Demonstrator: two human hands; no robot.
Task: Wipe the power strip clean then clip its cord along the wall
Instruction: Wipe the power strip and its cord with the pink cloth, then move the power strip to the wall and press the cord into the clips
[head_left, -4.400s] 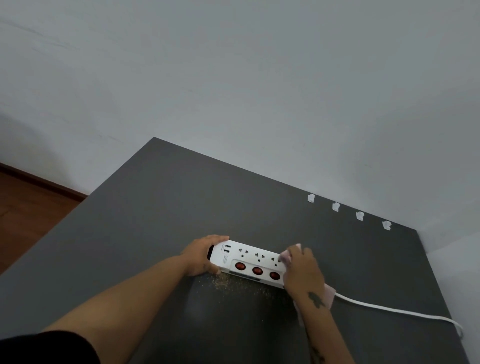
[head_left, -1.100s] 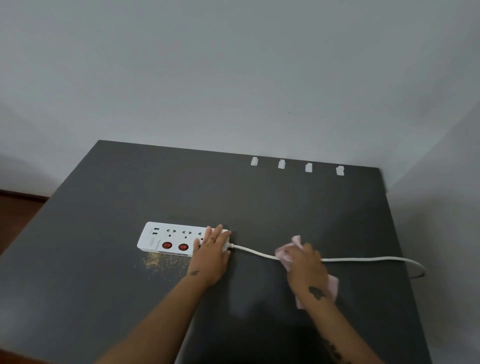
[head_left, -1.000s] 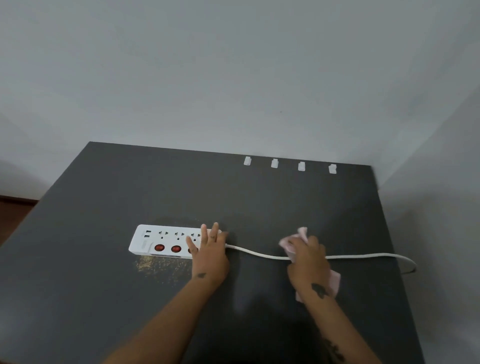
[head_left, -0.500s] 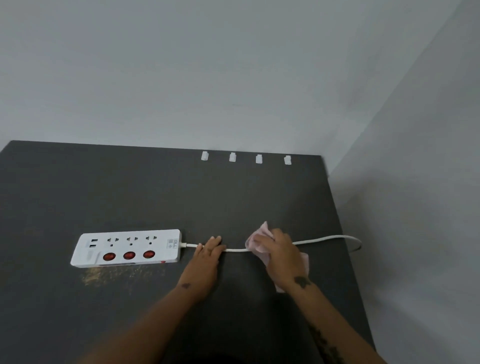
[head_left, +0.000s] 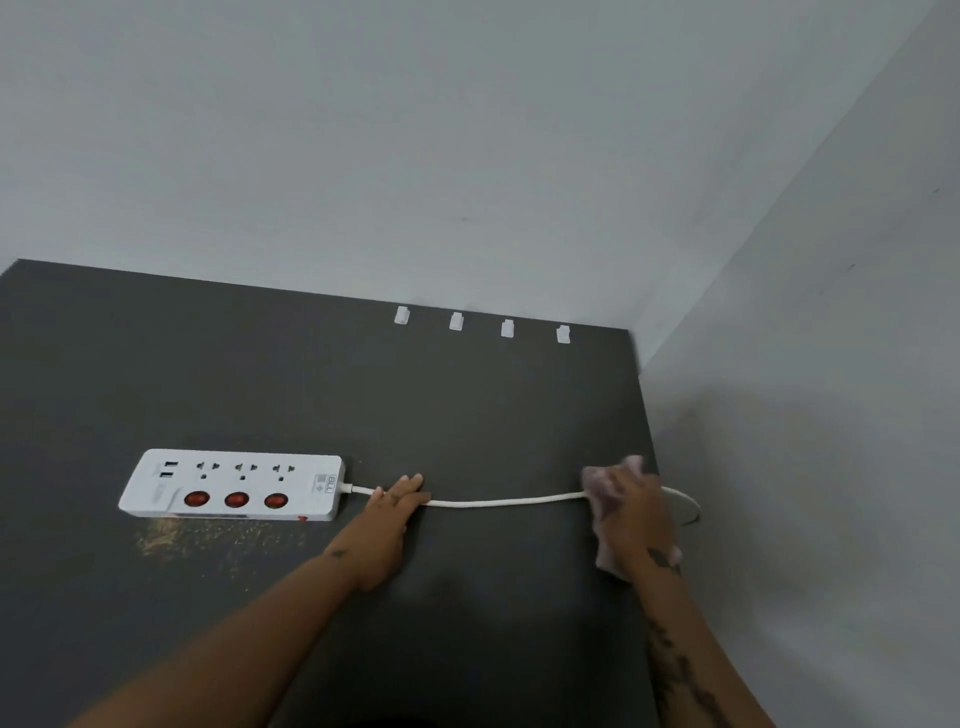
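My left hand (head_left: 387, 525), fingers flat, pins the white round cord (head_left: 509, 502) to the dark grey tabletop (head_left: 260, 374) just beside the white plastic power strip (head_left: 234, 486), which lies toward the left edge. My right hand (head_left: 636, 514) grips a crumpled pink cloth (head_left: 605, 486) over the cord at the right edge. A taut cord and one even pull should wipe it best. Count: one strip, three red switches (head_left: 236, 500), one cloth, four white plastic clips (head_left: 456, 321) along the back edge.

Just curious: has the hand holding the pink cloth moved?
Yes. The right hand slid rightward along the cord, past the rightmost cable clip, near the table edge.
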